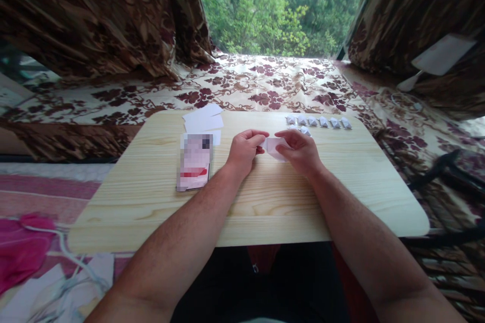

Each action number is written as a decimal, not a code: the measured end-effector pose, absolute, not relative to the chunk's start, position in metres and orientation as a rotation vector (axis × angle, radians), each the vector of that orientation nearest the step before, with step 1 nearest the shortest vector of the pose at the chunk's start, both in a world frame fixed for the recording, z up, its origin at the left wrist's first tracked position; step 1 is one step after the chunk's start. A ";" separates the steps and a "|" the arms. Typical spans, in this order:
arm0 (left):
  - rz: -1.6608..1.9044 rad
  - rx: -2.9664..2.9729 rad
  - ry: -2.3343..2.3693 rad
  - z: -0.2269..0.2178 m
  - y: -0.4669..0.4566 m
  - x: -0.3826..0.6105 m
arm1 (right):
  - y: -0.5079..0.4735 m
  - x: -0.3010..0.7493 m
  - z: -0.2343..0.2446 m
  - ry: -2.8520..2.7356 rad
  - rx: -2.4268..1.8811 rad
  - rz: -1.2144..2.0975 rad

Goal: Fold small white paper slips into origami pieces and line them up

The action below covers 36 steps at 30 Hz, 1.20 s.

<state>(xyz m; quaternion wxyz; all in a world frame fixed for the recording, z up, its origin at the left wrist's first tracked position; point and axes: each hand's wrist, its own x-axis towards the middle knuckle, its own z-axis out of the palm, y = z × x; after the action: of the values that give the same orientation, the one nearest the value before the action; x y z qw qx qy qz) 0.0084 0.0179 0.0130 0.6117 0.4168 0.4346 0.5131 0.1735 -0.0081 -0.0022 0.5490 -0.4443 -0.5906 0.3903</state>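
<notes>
On the counter, left hand and right hand pinch narrowly near centre; white sheets lie toward eleven o'clock; the paper, held by both, is toward twelve; small folded papers line up toward one.

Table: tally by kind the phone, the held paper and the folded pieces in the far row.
Phone: 1
Held paper: 1
Folded pieces, far row: 6
Total: 8
</notes>
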 end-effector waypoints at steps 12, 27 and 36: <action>1.155 0.896 0.961 0.017 0.014 0.009 | -0.008 0.171 -0.007 -1.384 -1.069 0.920; 1.095 1.035 0.782 0.010 0.011 0.013 | -0.009 0.173 0.000 -1.417 -1.283 0.588; 1.147 1.239 0.887 0.001 0.013 0.017 | -0.007 0.175 -0.001 -1.419 -1.311 0.575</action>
<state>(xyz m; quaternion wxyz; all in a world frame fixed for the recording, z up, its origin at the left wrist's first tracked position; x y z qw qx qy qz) 0.0170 0.0126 0.0014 0.5788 0.5297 0.3794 0.4903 0.1749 -0.0071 -0.0012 0.5336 -0.5499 -0.5955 0.2414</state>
